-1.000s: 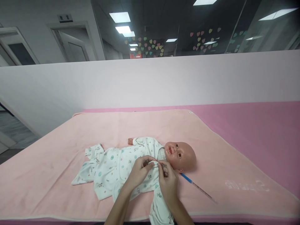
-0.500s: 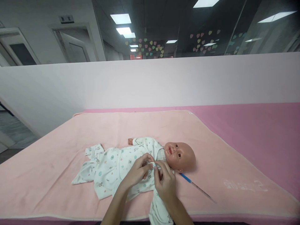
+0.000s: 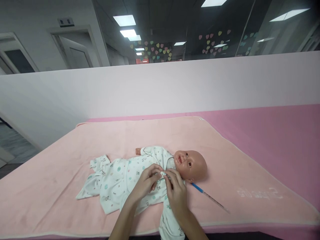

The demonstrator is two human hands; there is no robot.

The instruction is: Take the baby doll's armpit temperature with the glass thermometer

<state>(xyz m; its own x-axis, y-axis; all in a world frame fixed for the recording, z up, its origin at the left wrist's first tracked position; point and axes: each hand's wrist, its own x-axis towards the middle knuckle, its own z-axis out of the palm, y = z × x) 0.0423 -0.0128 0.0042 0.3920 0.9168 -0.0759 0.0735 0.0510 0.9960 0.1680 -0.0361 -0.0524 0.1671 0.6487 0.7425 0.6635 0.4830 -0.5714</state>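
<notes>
A baby doll (image 3: 191, 164) lies on its back on a pale pink blanket (image 3: 220, 156), head to the right. It wears a white printed romper (image 3: 120, 178). My left hand (image 3: 145, 181) and my right hand (image 3: 176, 190) meet at the doll's chest, just below the collar. Both pinch the romper's front edge, fingertips close together around a small fastening. One sleeve of the romper hangs toward the blanket's near edge under my right wrist.
A thin blue-handled stick (image 3: 208, 196) lies on the blanket just right of the doll's head. The blanket covers a darker pink table (image 3: 282, 133). A white partition wall (image 3: 160, 86) stands behind the table.
My fingers have shifted slightly on the romper's collar area, pinching closer together. The view has drifted a little; the doll has not moved.
</notes>
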